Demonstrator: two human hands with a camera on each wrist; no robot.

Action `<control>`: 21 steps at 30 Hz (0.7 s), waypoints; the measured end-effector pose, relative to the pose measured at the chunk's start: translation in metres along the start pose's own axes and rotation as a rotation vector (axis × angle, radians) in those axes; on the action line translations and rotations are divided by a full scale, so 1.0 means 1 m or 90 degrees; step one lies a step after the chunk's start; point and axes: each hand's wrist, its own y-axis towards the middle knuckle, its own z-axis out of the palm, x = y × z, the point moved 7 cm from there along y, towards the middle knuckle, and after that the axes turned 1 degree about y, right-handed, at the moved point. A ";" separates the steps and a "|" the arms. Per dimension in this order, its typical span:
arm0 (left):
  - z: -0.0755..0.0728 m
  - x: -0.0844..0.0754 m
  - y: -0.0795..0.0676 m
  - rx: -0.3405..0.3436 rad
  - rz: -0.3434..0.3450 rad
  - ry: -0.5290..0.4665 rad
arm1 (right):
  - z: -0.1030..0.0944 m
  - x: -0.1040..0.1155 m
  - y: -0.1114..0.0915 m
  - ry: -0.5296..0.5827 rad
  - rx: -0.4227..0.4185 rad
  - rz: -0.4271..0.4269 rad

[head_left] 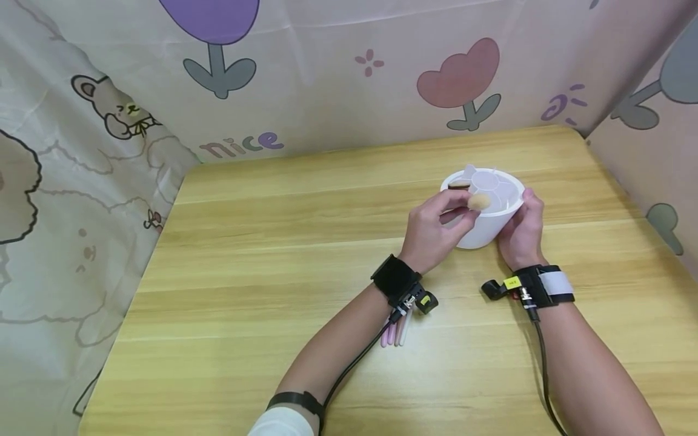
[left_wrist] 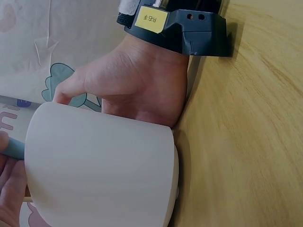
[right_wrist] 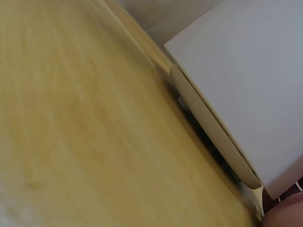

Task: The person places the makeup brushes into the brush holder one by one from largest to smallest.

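Note:
In the head view, my left hand (head_left: 438, 224) pinches a brush with a rounded beige head (head_left: 479, 201) over the near-left rim of a white organizer cup (head_left: 482, 229). Clear dividers split the inside of the cup, and a dark brown piece (head_left: 459, 185) shows at its left. My right hand (head_left: 522, 233) grips the cup's right side. The left wrist view has the cup's smooth wall (left_wrist: 99, 165) large, the right hand (left_wrist: 128, 85) behind it, and a teal handle (left_wrist: 15, 148) between the left fingers at the rim. In the right wrist view, the cup's base (right_wrist: 215, 127) is close over the table.
Several slim pink and white sticks (head_left: 397, 333) lie on the wooden table (head_left: 272, 272), partly hidden under the left forearm. Printed cloth (head_left: 327, 91) hangs along the back and both sides. Cables (head_left: 542, 357) run from the wrist cameras along both forearms.

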 end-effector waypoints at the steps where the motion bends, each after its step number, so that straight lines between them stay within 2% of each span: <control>1: -0.002 -0.005 0.001 0.000 0.001 0.001 | 0.000 0.000 0.000 0.001 0.000 0.001; 4: -0.006 -0.017 0.002 0.001 0.002 0.008 | -0.001 0.001 -0.001 0.000 0.002 0.001; 7: -0.008 -0.020 0.003 0.004 -0.005 0.020 | -0.001 0.001 -0.001 0.000 0.004 0.000; 21: -0.003 -0.008 0.001 0.000 -0.018 0.014 | 0.001 0.000 0.001 -0.009 0.014 -0.006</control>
